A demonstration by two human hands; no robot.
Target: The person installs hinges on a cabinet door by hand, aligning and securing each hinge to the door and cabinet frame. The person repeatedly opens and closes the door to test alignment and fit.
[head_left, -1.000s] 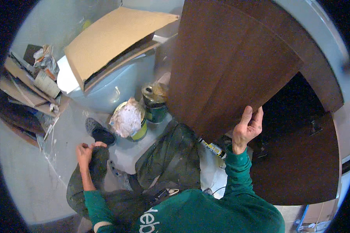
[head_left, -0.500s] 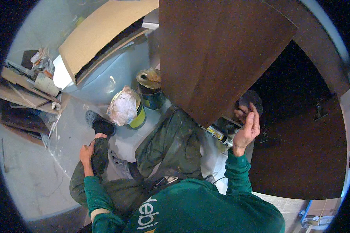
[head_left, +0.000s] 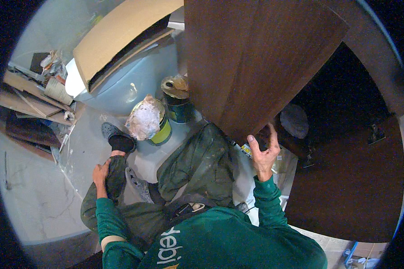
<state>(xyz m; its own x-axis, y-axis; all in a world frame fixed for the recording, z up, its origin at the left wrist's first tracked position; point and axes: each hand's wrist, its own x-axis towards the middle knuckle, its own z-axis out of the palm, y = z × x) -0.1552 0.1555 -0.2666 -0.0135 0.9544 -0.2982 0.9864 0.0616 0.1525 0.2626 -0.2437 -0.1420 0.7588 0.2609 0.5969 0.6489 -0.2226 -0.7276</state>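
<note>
My right hand (head_left: 265,157) is held up with thumb and fingers apart, at the lower corner of a dark brown wood-grain door panel (head_left: 255,67). Nothing shows in its grasp; whether a fingertip touches the panel I cannot tell. Just beside it, partly hidden, lies a tube or can with a yellow label (head_left: 246,150). Right of the hand, a pale rounded thing (head_left: 294,121), too dark to name, sits in the opening of a dark brown cabinet (head_left: 345,188). My left hand (head_left: 101,174) is wrapped round my lower leg (head_left: 116,172) in dark green trousers.
Ahead of my feet stand a yellow-green bucket (head_left: 163,134) topped by a crumpled whitish bag or rag (head_left: 144,119), and a dark tin (head_left: 177,105). Behind them, a cardboard sheet (head_left: 125,36) lies over a whitish tub. Scrap boards (head_left: 36,103) are piled at far left.
My right hand has moved left and slightly down, from in front of the cabinet opening to the door panel's lower corner. My left hand stays on my leg. The view has shifted slightly.
</note>
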